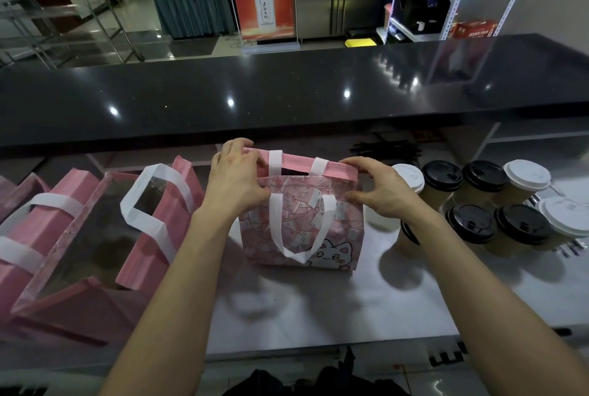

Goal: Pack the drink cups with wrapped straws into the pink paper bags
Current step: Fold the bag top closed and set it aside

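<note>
Far left on the pale worktop (318, 306), a row of pink bags (63, 236) lies tipped over, white strap handles looping across them, and the nearest one (165, 201) leans with its mouth turned up and to the left. Moving in, the left hand (237, 177) is up at the top left corner of the upright pink paper bag (302, 230), fingers curled over the rim, thumb pressed on the printed front panel: a firm grip on the bag's edge. The bag stands dead centre, cartoon cat on its lower right, front handle hanging down, mouth parted with a dark gap showing. What is inside, I can't tell. Across the opening, the right hand (379, 190) mirrors it, fingertips hooked over the top right corner, thumb against the front, its grip pinching that corner. Just beside that hand stands a white-lidded cup (411, 177), and further right a cluster of drink cups (497, 204), some with black lids, some white. Behind them, under the dark counter ledge (287, 92), a bundle of black wrapped straws (387, 150) lies flat.
</note>
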The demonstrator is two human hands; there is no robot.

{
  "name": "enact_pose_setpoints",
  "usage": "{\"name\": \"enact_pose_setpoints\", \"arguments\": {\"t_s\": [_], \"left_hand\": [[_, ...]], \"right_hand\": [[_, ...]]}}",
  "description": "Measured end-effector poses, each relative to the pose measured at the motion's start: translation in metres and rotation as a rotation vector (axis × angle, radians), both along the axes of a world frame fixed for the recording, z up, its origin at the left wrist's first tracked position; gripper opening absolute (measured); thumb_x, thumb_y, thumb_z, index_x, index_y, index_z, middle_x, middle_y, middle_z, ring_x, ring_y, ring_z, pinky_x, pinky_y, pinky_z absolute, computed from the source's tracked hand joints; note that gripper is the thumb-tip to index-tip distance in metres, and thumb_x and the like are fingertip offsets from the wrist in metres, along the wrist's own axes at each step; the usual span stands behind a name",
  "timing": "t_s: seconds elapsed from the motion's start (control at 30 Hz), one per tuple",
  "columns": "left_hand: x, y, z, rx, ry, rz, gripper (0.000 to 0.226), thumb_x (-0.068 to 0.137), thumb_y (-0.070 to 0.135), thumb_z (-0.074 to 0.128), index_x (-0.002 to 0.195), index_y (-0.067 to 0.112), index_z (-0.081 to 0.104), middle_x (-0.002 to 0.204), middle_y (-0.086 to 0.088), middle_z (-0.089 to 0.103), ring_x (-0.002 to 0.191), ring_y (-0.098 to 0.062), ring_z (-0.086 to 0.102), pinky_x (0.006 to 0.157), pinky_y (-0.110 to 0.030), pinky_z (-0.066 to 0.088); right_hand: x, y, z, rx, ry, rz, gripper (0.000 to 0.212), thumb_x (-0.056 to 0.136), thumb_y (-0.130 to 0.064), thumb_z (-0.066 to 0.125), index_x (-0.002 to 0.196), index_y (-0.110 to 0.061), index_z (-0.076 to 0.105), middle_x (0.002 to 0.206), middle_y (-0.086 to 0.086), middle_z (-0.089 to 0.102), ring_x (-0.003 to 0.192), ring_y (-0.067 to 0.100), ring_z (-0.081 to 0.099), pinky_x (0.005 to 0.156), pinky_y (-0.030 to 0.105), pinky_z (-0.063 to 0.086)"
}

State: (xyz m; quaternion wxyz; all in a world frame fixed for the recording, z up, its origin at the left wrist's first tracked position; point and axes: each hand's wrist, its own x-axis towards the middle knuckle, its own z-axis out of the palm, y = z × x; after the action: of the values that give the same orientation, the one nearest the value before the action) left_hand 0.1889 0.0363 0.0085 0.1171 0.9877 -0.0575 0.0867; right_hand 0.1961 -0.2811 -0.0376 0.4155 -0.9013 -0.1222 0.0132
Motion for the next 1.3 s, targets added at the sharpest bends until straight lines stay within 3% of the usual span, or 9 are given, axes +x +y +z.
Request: {"name": "enact_pose_setpoints", "arguments": {"t_s": [0.17, 0.43, 0.6, 0.73, 0.83, 0.93, 1.03, 1.17, 1.3], "left_hand": [[0.001, -0.004, 0.003, -0.091, -0.018, -0.059, 0.043, 0.081, 0.014, 0.085, 0.12, 0.029, 0.076, 0.142, 0.0, 0.05, 0.142, -0.024, 0.038, 0.122, -0.044, 0.034], [-0.002, -0.011, 0.012, -0.134, 0.085, -0.157, 0.049, 0.087, 0.006, 0.083, 0.119, 0.042, 0.077, 0.148, 0.015, 0.048, 0.151, -0.017, 0.024, 0.123, -0.036, 0.005], [0.005, -0.015, 0.029, -0.448, 0.18, -0.148, 0.041, 0.08, 0.024, 0.092, 0.111, 0.042, 0.073, 0.137, 0.016, 0.06, 0.143, -0.017, 0.044, 0.122, -0.045, 0.03], [0.003, -0.026, 0.03, -0.769, 0.25, -0.049, 0.055, 0.079, 0.005, 0.095, 0.126, 0.025, 0.075, 0.13, 0.006, 0.071, 0.116, -0.021, 0.073, 0.106, -0.059, 0.058], [-0.001, -0.023, 0.031, -1.026, 0.294, -0.111, 0.08, 0.077, -0.008, 0.091, 0.144, 0.029, 0.068, 0.153, 0.002, 0.057, 0.128, -0.028, 0.069, 0.106, -0.059, 0.059], [-0.003, -0.01, 0.035, -0.797, 0.34, -0.307, 0.091, 0.075, 0.002, 0.095, 0.144, 0.053, 0.064, 0.17, 0.019, 0.033, 0.164, -0.019, 0.025, 0.13, -0.056, 0.032], [-0.005, 0.007, 0.028, -0.366, 0.215, -0.323, 0.086, 0.076, 0.017, 0.097, 0.146, 0.052, 0.061, 0.176, 0.016, 0.025, 0.168, -0.009, -0.003, 0.134, -0.056, -0.005], [-0.013, 0.035, 0.006, -0.345, 0.175, -0.199, 0.071, 0.081, 0.012, 0.089, 0.138, 0.041, 0.06, 0.176, 0.004, 0.023, 0.167, -0.02, 0.009, 0.133, -0.054, 0.017], [-0.009, 0.041, -0.016, -0.544, 0.159, -0.114, 0.085, 0.084, 0.01, 0.086, 0.154, 0.031, 0.042, 0.16, 0.005, 0.046, 0.143, -0.019, 0.052, 0.116, -0.033, 0.046]], "right_hand": [[0.002, -0.001, 0.001, -0.021, 0.001, 0.001, 0.069, 0.083, -0.017, 0.094, 0.139, -0.042, 0.062, 0.131, -0.019, 0.066, 0.122, 0.007, 0.063, 0.108, 0.038, 0.054], [0.005, 0.003, 0.004, -0.068, -0.018, 0.012, 0.068, 0.086, -0.015, 0.09, 0.141, -0.042, 0.061, 0.127, -0.021, 0.063, 0.118, 0.008, 0.061, 0.103, 0.033, 0.052], [0.007, 0.007, 0.005, -0.119, -0.044, 0.029, 0.067, 0.087, -0.016, 0.088, 0.145, -0.037, 0.061, 0.131, -0.016, 0.061, 0.121, 0.012, 0.058, 0.103, 0.033, 0.047], [0.007, 0.009, 0.005, -0.161, -0.05, 0.031, 0.066, 0.088, -0.015, 0.085, 0.147, -0.033, 0.061, 0.134, -0.013, 0.061, 0.122, 0.013, 0.058, 0.107, 0.035, 0.048], [0.008, 0.009, 0.005, -0.185, -0.062, 0.033, 0.065, 0.089, -0.015, 0.084, 0.148, -0.031, 0.061, 0.137, -0.011, 0.061, 0.124, 0.015, 0.059, 0.108, 0.036, 0.049], [0.009, 0.009, 0.004, -0.195, -0.059, 0.027, 0.067, 0.09, -0.017, 0.084, 0.15, -0.032, 0.059, 0.137, -0.012, 0.06, 0.124, 0.014, 0.058, 0.108, 0.033, 0.047], [0.011, 0.008, 0.004, -0.183, -0.048, 0.019, 0.063, 0.091, -0.017, 0.084, 0.147, -0.035, 0.061, 0.134, -0.014, 0.061, 0.122, 0.013, 0.058, 0.107, 0.036, 0.049], [0.012, 0.006, 0.003, -0.178, -0.051, 0.024, 0.061, 0.091, -0.014, 0.083, 0.144, -0.035, 0.062, 0.131, -0.013, 0.062, 0.121, 0.014, 0.058, 0.107, 0.038, 0.05], [0.013, 0.006, 0.004, -0.174, -0.029, 0.016, 0.058, 0.09, -0.015, 0.085, 0.14, -0.035, 0.064, 0.13, -0.011, 0.063, 0.121, 0.014, 0.059, 0.106, 0.041, 0.052]]}}
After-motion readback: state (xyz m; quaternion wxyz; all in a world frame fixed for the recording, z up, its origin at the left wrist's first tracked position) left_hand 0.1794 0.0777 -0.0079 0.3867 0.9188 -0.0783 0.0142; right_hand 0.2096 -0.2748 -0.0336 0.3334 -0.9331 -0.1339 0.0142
